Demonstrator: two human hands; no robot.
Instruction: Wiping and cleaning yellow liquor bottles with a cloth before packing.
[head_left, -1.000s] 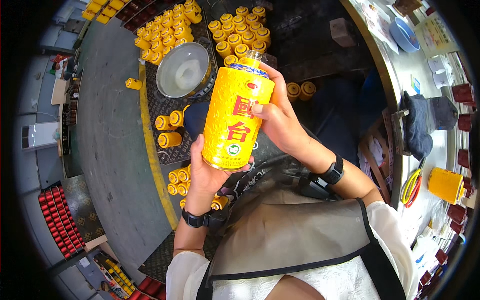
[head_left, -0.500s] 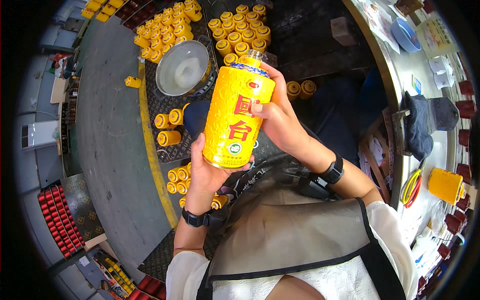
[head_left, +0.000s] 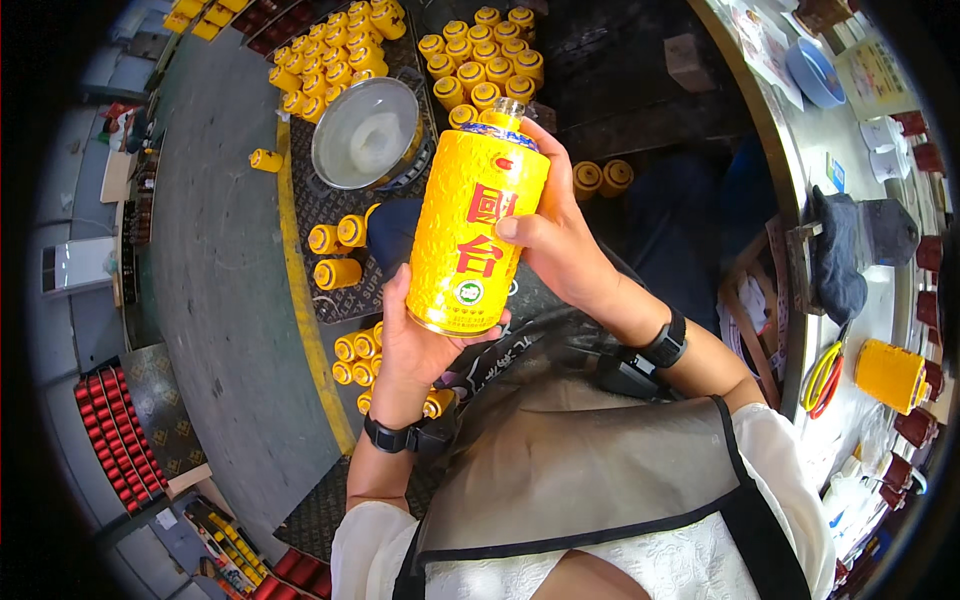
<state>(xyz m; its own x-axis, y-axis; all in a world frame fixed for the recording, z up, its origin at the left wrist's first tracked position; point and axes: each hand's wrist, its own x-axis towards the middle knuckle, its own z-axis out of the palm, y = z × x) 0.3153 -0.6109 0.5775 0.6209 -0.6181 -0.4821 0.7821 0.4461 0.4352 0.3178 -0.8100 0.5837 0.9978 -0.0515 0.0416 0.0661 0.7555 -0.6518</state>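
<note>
A yellow bottle (head_left: 455, 215) with red characters, a blue-patterned shoulder and a clear open neck is held between both hands, its neck pointing away from me and its base toward me. My left hand (head_left: 408, 325) cups the base, with the thumb along the left side. My right hand (head_left: 558, 235) grips the upper right side; its thumb lies across the printed front, and its other fingers are hidden behind. Just beyond the bottle, to the left, sits a round metal pot (head_left: 366, 135) with cloudy liquid in it.
Yellow bottles (head_left: 480, 65) stand grouped at the far side, with several more (head_left: 338, 272) on the dark mat to the left. A long workbench (head_left: 790, 120) runs along the right, carrying a blue bowl (head_left: 814, 72), a dark cloth (head_left: 838, 255) and a yellow bottle (head_left: 890, 375).
The bottle has turned slightly in my hands, so its print sits a little differently under my right thumb. Both hands keep nearly the same place.
</note>
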